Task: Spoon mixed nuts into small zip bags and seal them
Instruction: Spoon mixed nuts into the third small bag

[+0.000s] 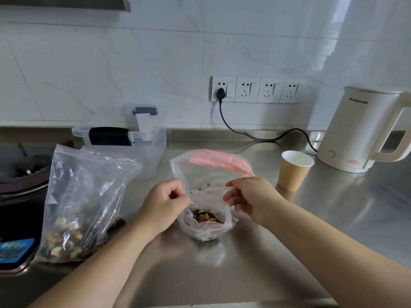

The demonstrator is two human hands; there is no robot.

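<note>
1. Small zip bag (205, 227) sits upright on the steel counter (289, 252) at centre, mouth open, mixed nuts (205, 217) in the bottom.
2. L hand (163, 207): fingers curled, pinching the bag's left rim. R hand (251, 200): thumb + forefinger pinch a white plastic spoon (213, 190) by the handle end; bowl lies over the bag mouth.
3. Just behind, touching: larger clear bag w/ pink zip strip (219, 162), nearly empty.
4. Bulk nut bag (75, 210) at left, well apart, slumped.
5. Paper cup (294, 170) + kettle (353, 130) to the right.
6. Handling (est.): film is thin, floppy, slick; light load, so bag tips easily. Hold at the rim by the zip track, both corners, to keep the mouth open; press along the track to seal.
</note>
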